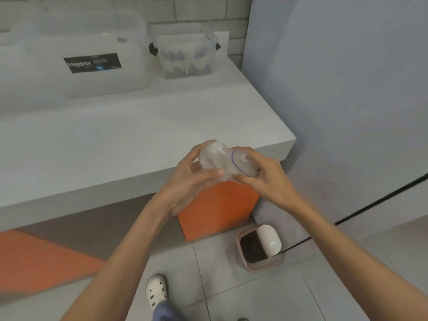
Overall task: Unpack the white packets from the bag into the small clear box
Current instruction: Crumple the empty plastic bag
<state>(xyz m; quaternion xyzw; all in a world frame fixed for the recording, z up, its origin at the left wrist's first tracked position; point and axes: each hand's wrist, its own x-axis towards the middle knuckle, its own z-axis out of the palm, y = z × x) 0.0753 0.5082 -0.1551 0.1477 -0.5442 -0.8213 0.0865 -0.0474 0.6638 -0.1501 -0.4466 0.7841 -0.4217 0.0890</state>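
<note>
Nearest on my feed, a white shoe (156,290) stands on the tiled floor, with a small bin (259,249), its white lid tilted, off to the right. Above the near edge of the counter (139,140), close to its right corner, both hands clamp a crumpled clear bag (217,158). The left hand (190,181) curls round its bunched end, and the right hand (266,179) pinches the blue-lined mouth. I cannot tell whether packets are inside. The small clear box (187,56) sits at the counter's far right corner, its contents blurred. A large clear box (76,54) fills the far left.
</note>
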